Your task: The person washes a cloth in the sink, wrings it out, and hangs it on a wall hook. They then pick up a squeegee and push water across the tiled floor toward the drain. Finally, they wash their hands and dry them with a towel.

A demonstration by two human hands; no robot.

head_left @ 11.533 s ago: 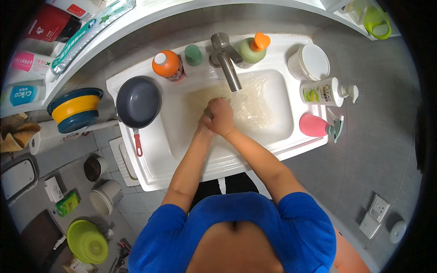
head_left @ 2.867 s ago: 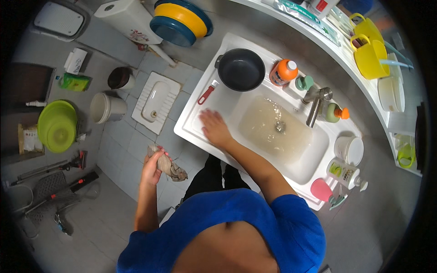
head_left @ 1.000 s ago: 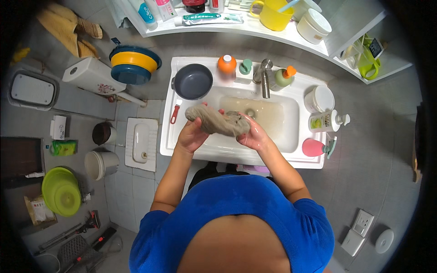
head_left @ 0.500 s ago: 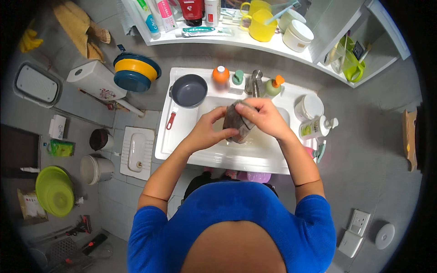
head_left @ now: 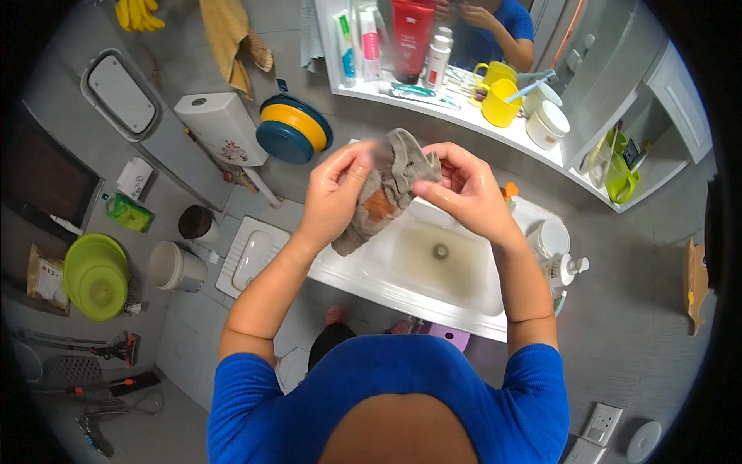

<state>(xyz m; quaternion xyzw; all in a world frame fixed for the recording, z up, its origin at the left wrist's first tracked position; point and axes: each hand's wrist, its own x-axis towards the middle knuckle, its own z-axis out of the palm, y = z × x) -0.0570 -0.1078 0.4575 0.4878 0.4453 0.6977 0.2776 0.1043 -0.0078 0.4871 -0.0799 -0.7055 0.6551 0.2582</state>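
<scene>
A wet grey sock (head_left: 379,206) with a brown-orange stain is stretched between my hands, raised above the white sink (head_left: 363,277). Its ribbed cuff points up and towards the right. My left hand (head_left: 332,193) grips the sock's left side, thumb and fingers pressed together and slightly blurred. On the cuff side, my right hand (head_left: 468,189) pinches the edge between thumb and fingers. Cloudy water (head_left: 456,274) lies in the basin around a drain (head_left: 440,250). The hands and sock hide the sink's back left part and most of the faucet area.
Above the sink runs a white shelf (head_left: 433,106) with tubes, bottles and yellow cups (head_left: 501,104). A white tub (head_left: 550,238) and a pump bottle (head_left: 560,271) stand at the sink's right end. Blue-and-yellow basins (head_left: 292,131) hang at the left wall.
Both hands have lifted the sock up from over the basin and spread it, so its cuff and stain now show. The head view has shifted and turned.
</scene>
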